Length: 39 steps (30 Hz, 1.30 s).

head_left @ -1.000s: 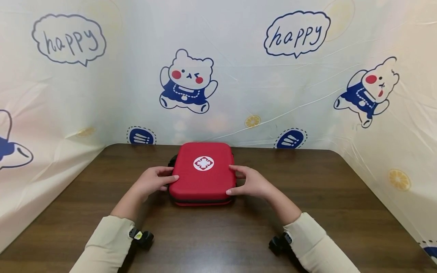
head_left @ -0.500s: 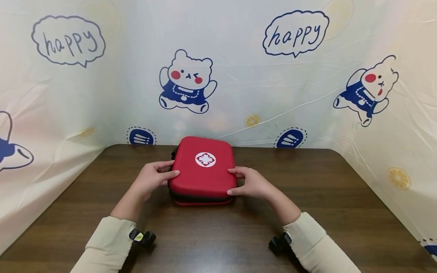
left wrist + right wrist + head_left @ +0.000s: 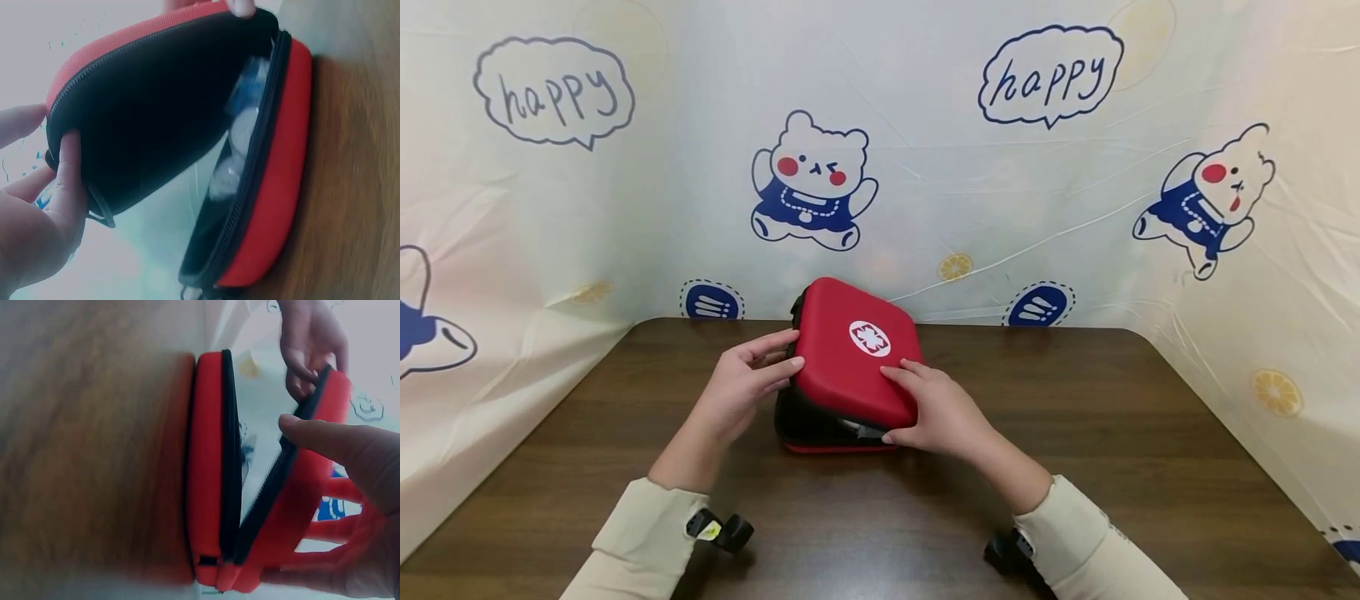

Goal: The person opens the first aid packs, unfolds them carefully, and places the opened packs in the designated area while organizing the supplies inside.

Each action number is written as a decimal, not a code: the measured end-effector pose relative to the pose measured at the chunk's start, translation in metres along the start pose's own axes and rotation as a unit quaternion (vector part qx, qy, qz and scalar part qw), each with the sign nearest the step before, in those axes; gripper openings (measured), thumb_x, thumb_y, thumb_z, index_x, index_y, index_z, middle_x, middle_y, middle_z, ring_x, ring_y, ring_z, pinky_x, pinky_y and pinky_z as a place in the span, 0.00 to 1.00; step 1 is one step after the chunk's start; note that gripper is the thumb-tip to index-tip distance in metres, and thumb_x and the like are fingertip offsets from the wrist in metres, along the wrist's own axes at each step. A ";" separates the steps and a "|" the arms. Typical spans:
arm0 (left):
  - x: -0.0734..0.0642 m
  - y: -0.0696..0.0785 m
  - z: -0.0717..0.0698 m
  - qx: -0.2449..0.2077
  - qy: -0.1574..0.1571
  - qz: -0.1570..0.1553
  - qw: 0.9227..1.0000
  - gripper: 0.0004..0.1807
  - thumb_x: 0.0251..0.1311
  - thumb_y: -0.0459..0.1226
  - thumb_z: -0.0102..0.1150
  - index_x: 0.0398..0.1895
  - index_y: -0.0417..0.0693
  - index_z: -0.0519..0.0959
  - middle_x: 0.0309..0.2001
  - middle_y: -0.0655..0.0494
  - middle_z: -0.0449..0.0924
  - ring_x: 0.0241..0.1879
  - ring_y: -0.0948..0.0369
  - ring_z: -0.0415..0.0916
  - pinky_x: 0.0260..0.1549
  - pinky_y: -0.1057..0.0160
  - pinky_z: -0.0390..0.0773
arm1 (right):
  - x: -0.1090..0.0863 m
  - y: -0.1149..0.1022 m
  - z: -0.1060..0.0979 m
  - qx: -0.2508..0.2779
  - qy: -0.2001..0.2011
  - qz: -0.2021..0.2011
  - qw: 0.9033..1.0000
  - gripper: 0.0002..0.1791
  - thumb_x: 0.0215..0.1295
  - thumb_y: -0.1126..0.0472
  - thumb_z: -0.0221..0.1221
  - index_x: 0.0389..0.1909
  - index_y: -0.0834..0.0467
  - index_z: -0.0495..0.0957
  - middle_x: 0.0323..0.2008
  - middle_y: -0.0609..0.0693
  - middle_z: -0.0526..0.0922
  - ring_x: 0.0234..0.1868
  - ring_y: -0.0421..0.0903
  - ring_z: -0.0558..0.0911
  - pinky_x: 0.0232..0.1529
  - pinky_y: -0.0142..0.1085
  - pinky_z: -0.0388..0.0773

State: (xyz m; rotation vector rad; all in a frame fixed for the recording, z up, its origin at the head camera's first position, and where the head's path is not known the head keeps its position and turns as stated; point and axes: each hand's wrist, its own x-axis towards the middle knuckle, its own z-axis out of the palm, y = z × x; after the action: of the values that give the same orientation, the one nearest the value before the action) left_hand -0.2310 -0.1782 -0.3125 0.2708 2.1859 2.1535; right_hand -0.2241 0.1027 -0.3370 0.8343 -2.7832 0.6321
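A red first-aid case with a white cross badge stands half unfolded on the table, its lid (image 3: 838,358) tilted up on the left. Its base (image 3: 275,181) lies flat on the tabletop. My left hand (image 3: 737,387) pinches the lid's raised left edge; the left wrist view has one digit inside the black-lined rim and others outside. My right hand (image 3: 943,412) grips the lid's near right part, with the thumb (image 3: 312,434) at the zip edge and fingers over the outer face. Inside the base, clear-wrapped white items (image 3: 242,131) and a bluish packet (image 3: 250,84) show partly.
The brown wooden table (image 3: 1112,433) reaches to a printed cloth backdrop (image 3: 925,192) behind and at both sides. A metal ring (image 3: 103,209) hangs at the lid edge. Black camera mounts (image 3: 726,531) sit on both wrists.
The lid has risen on its left side and tilted to the right, showing the dark inside. My left hand has moved up with it; my right fingers have moved farther onto the lid.
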 end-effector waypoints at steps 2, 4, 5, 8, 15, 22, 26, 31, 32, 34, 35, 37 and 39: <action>-0.001 0.002 0.007 -0.002 -0.003 0.015 1.000 0.31 0.64 0.37 0.61 0.70 0.44 0.66 0.65 0.44 0.66 0.55 0.56 0.71 0.49 0.64 0.79 | -0.001 -0.003 0.001 -0.013 0.016 -0.009 1.000 0.49 0.43 0.46 0.76 0.69 0.46 0.68 0.65 0.57 0.71 0.60 0.57 0.73 0.48 0.49 0.80; -0.002 0.005 0.013 -0.005 -0.006 0.028 1.000 0.32 0.63 0.36 0.62 0.71 0.45 0.66 0.66 0.46 0.65 0.57 0.54 0.67 0.49 0.64 0.79 | -0.002 -0.006 0.000 -0.025 0.031 -0.018 0.999 0.50 0.43 0.46 0.76 0.70 0.43 0.65 0.63 0.56 0.73 0.56 0.55 0.76 0.45 0.47 0.82; -0.002 0.006 0.015 -0.006 -0.007 0.036 0.999 0.32 0.63 0.35 0.61 0.71 0.46 0.66 0.66 0.47 0.65 0.59 0.53 0.65 0.49 0.64 0.79 | -0.002 -0.007 0.000 -0.029 0.038 -0.023 0.999 0.50 0.44 0.46 0.76 0.71 0.42 0.65 0.61 0.55 0.74 0.53 0.54 0.78 0.43 0.45 0.83; -0.002 0.009 0.021 -0.011 -0.009 0.057 0.998 0.32 0.63 0.33 0.61 0.71 0.45 0.65 0.67 0.49 0.63 0.61 0.53 0.61 0.49 0.66 0.78 | -0.003 -0.009 -0.002 -0.030 0.054 -0.030 0.998 0.50 0.45 0.49 0.76 0.71 0.41 0.63 0.57 0.53 0.77 0.44 0.51 0.81 0.40 0.41 0.83; -0.003 0.009 0.020 -0.067 0.019 0.087 0.994 0.30 0.62 0.31 0.62 0.68 0.38 0.67 0.62 0.48 0.71 0.60 0.56 0.68 0.53 0.66 0.76 | -0.006 -0.010 -0.007 -0.006 0.054 -0.014 0.998 0.52 0.43 0.53 0.76 0.71 0.40 0.62 0.56 0.52 0.78 0.42 0.49 0.81 0.38 0.40 0.84; -0.001 -0.005 -0.005 0.036 0.061 0.041 0.997 0.25 0.61 0.32 0.64 0.61 0.35 0.71 0.54 0.44 0.76 0.47 0.57 0.78 0.46 0.62 0.81 | -0.008 -0.008 -0.007 0.001 0.058 -0.012 0.998 0.52 0.43 0.52 0.76 0.72 0.40 0.62 0.56 0.52 0.78 0.45 0.49 0.80 0.38 0.40 0.84; 0.004 -0.023 -0.017 0.173 0.043 -0.030 0.984 0.28 0.60 0.33 0.65 0.63 0.36 0.69 0.58 0.36 0.72 0.53 0.49 0.74 0.43 0.58 0.83 | -0.011 -0.007 -0.010 0.005 0.073 -0.014 0.997 0.52 0.42 0.53 0.77 0.71 0.41 0.63 0.55 0.52 0.78 0.48 0.50 0.79 0.38 0.41 0.84; 0.008 -0.044 -0.020 0.253 0.004 -0.089 0.963 0.34 0.58 0.34 0.67 0.66 0.36 0.66 0.60 0.32 0.69 0.49 0.46 0.78 0.35 0.58 0.84 | -0.015 -0.004 -0.012 0.008 0.084 -0.007 0.996 0.52 0.41 0.54 0.77 0.71 0.41 0.64 0.54 0.53 0.79 0.50 0.52 0.77 0.38 0.43 0.84; 0.008 -0.047 -0.020 0.259 -0.001 -0.095 0.961 0.35 0.57 0.33 0.67 0.67 0.36 0.65 0.60 0.32 0.69 0.46 0.48 0.79 0.33 0.58 0.84 | -0.015 -0.003 -0.012 0.007 0.084 -0.006 0.996 0.52 0.42 0.54 0.77 0.71 0.40 0.64 0.54 0.53 0.79 0.50 0.52 0.77 0.38 0.43 0.84; 0.007 -0.050 -0.019 0.260 -0.010 -0.104 0.960 0.37 0.55 0.30 0.67 0.68 0.35 0.63 0.61 0.31 0.68 0.43 0.50 0.80 0.30 0.58 0.84 | -0.016 -0.002 -0.012 0.005 0.082 -0.002 0.997 0.52 0.42 0.54 0.77 0.71 0.40 0.63 0.54 0.53 0.78 0.50 0.51 0.77 0.38 0.43 0.84; 0.006 -0.052 -0.018 0.257 -0.016 -0.107 0.960 0.37 0.55 0.28 0.66 0.69 0.34 0.62 0.61 0.31 0.67 0.42 0.50 0.80 0.30 0.57 0.85 | -0.016 -0.002 -0.012 0.006 0.082 0.000 0.997 0.52 0.42 0.54 0.77 0.71 0.40 0.63 0.54 0.53 0.78 0.50 0.51 0.77 0.39 0.43 0.84; 0.006 -0.053 -0.017 0.244 -0.025 -0.109 0.963 0.38 0.55 0.25 0.63 0.70 0.33 0.60 0.62 0.31 0.66 0.43 0.50 0.79 0.29 0.57 0.85 | -0.017 -0.001 -0.013 0.008 0.083 0.005 0.996 0.52 0.43 0.54 0.77 0.72 0.39 0.62 0.54 0.53 0.79 0.50 0.51 0.78 0.39 0.44 0.84; 0.006 -0.054 -0.016 0.230 -0.034 -0.106 0.967 0.38 0.54 0.23 0.61 0.70 0.31 0.59 0.63 0.30 0.64 0.47 0.48 0.78 0.29 0.55 0.85 | -0.018 0.000 -0.014 0.011 0.088 0.009 0.996 0.53 0.44 0.54 0.77 0.72 0.39 0.61 0.54 0.53 0.79 0.50 0.51 0.78 0.39 0.45 0.84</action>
State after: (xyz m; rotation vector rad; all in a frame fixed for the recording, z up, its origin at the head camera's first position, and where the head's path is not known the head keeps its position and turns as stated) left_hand -0.2436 -0.1933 -0.3659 0.1192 2.5159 1.4895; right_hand -0.2081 0.1175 -0.3293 0.7213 -2.6324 0.7046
